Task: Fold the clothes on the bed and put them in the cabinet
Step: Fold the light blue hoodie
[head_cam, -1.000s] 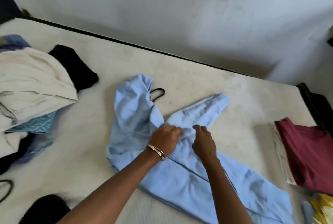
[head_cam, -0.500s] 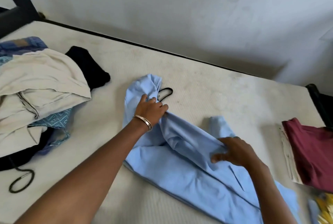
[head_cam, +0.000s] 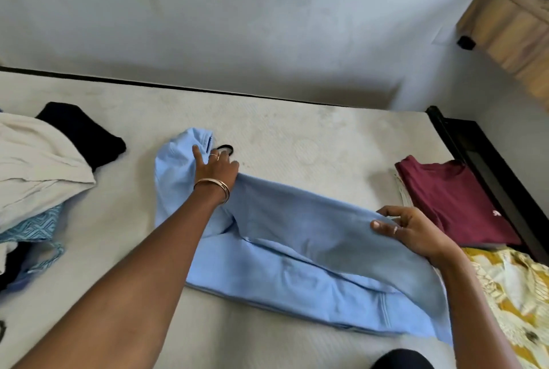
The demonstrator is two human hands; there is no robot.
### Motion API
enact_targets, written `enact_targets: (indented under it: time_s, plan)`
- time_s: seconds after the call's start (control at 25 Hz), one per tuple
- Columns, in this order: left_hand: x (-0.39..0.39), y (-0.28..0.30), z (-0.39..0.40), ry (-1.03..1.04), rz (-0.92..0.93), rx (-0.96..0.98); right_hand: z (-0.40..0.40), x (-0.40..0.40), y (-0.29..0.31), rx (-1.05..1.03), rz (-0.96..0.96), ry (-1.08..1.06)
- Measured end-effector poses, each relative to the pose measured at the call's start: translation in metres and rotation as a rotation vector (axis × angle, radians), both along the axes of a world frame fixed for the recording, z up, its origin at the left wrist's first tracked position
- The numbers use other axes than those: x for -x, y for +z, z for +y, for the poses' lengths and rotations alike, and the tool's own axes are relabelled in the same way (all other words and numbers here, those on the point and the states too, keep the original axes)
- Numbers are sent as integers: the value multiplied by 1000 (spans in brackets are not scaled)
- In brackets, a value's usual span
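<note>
A light blue garment [head_cam: 297,252] lies spread across the middle of the bed [head_cam: 312,142]. My left hand [head_cam: 215,168] rests on its far left part with fingers spread and straight, a bangle on the wrist. My right hand [head_cam: 410,230] pinches the folded-over edge of the blue garment at its right end, thumb on top and fingers curled under.
A pile of unfolded clothes [head_cam: 35,166] in cream, black and patterned blue lies at the left. A folded maroon shirt [head_cam: 454,199] and a yellow patterned cloth [head_cam: 517,291] sit at the right bed edge. A black hair tie [head_cam: 224,148] lies by my left hand. A wooden cabinet [head_cam: 511,24] hangs top right.
My right hand has carried the blue sleeve part across to the right, stretching the fold flat. My left hand opened and slid a little along the left part. The view turned right.
</note>
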State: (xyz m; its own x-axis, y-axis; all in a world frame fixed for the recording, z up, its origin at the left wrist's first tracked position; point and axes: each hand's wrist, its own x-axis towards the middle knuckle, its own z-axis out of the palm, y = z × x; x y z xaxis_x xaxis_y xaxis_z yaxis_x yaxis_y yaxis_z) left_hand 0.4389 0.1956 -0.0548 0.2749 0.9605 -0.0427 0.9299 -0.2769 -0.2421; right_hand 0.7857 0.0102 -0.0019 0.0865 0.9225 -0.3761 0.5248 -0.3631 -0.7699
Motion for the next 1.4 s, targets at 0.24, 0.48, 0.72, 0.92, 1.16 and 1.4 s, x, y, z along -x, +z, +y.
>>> enact_targets:
  time_s: [0.24, 0.48, 0.72, 0.92, 1.16, 1.4]
  plan:
    - [-34, -85, -79, -442, -113, 43, -31, -36, -101, 109, -687, -253]
    - [-63, -109, -83, -233, -152, 179, -87, -55, -117, -107, -97, -428]
    - [-53, -106, -53, -275, -146, 171, -68, -54, -93, -192, 208, -507]
    - [-39, -103, -58, -61, -494, 73, -49, -54, -73, -200, 528, -438]
    - [-27, -110, -122, 446, -834, 44, -56, -76, -114, 270, -132, -316]
    - [-2, -130, -130, 124, -435, -53, -18, 5, -120, -8, -785, -339]
